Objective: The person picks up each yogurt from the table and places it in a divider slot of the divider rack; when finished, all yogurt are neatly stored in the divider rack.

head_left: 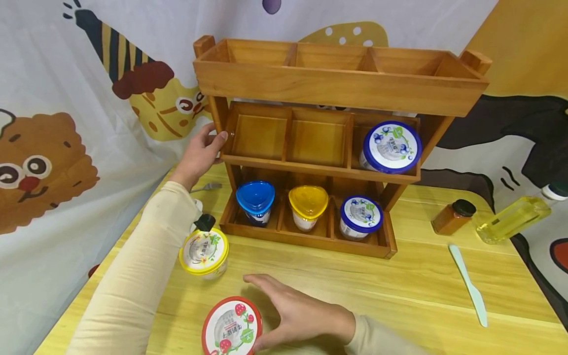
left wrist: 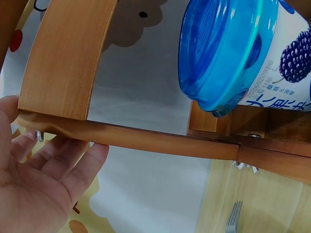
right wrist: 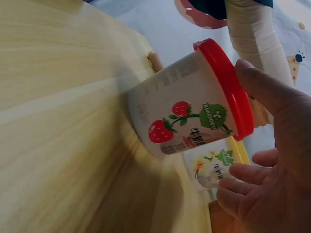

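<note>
My left hand (head_left: 200,154) grips the left side of a wooden three-tier rack (head_left: 310,170), thumb on the end of the middle tier and fingers around the post (left wrist: 146,138). With its fingers spread, my right hand (head_left: 306,313) is beside a tub with a red lid (head_left: 232,328) and strawberry pictures. In the right wrist view the thumb is at the lid's rim; whether it touches, I cannot tell. Behind that tub stands a yellow-lidded tub (head_left: 204,251). A blue-lidded tub with blueberry pictures (head_left: 392,147) sits in the middle tier's right compartment.
The bottom tier holds a blue-lidded cup (head_left: 256,199), a yellow-lidded cup (head_left: 308,204) and another blueberry tub (head_left: 361,217). At right are a spice jar (head_left: 453,217), an oil bottle (head_left: 514,219) and a pale green knife (head_left: 470,286). A fork (head_left: 208,187) lies left of the rack.
</note>
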Tool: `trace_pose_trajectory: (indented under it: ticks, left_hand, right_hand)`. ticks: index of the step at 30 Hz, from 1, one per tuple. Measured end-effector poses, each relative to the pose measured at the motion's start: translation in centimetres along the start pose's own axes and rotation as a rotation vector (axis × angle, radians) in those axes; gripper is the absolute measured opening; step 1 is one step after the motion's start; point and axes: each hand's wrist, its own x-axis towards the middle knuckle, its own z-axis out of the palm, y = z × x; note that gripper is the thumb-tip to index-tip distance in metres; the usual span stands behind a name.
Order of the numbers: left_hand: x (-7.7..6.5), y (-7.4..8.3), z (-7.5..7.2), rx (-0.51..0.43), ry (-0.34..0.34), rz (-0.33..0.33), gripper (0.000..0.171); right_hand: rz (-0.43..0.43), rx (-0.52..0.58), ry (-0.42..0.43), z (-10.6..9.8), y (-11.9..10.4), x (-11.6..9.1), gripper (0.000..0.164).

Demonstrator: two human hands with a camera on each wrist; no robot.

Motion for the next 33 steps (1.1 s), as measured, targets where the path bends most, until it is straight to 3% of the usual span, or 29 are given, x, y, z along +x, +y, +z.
trace_pose_trajectory:
  ticks: [19,33]
  left_hand:
    - [0.0,-0.1,0.0,0.004,0.001,-0.003,0.076]
    - [0.0,0.0,0.0,-0.006,-0.001,0.0,0.075]
  right_hand:
    - [-0.032,0.111,-0.123,1.6,0.3,0.5,0.105]
    - [-0.078,0.202,-0.122,2.1,0.3,0.9,0.098]
